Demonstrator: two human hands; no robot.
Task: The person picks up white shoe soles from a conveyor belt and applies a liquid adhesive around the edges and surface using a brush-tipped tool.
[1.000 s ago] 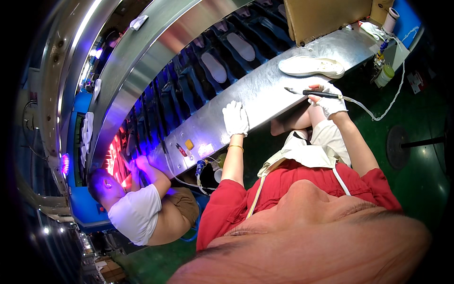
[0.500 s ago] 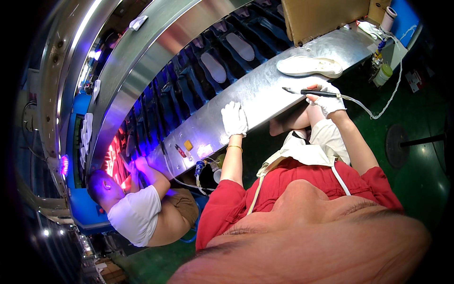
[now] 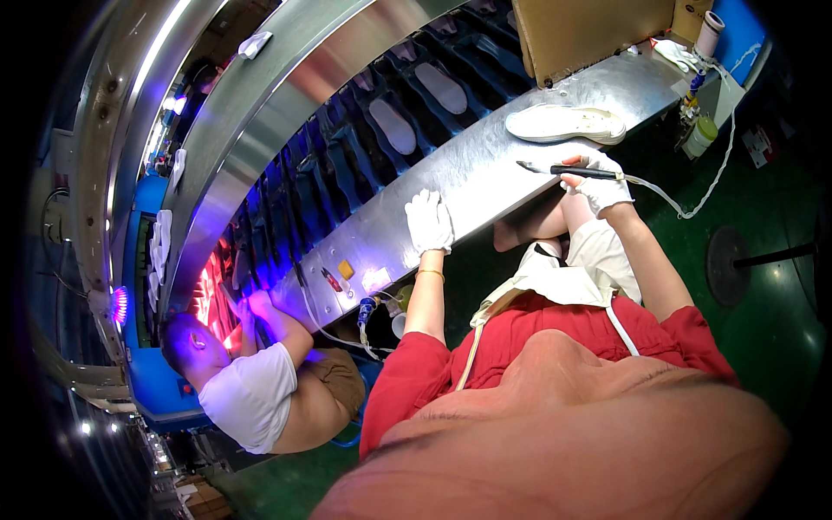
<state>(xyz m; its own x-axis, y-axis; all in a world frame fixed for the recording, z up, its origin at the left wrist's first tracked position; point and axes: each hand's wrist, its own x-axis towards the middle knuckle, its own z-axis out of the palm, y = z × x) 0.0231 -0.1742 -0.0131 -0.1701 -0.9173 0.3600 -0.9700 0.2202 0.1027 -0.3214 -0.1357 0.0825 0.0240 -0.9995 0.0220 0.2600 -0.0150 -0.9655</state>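
At the far left, a co-worker in a white top sits bent toward purple and red light. Closer to me, a small red-handled tool and a yellow block lie on my metal bench. Below its edge hang a yellow-green jar and a white cup; I cannot make out their contents. Behind the bench runs a dark ridged conveyor carrying pale sole-shaped pieces. My left hand, in a white glove, rests palm down on the bench, arm stretched forward, fingers extended and holding nothing. Further right, a white low shoe lies lengthwise on the bench, a rounded end pointing left, touched by neither hand. Just nearer to me, my right hand, gloved with bare fingertips showing, grasps a black pen-like applicator, its slim tip aimed left and its rear joined to a pale tube. A brown cardboard carton stands behind the shoe, its inside hidden. At far right is a green-lidded bottle, contents unclear.
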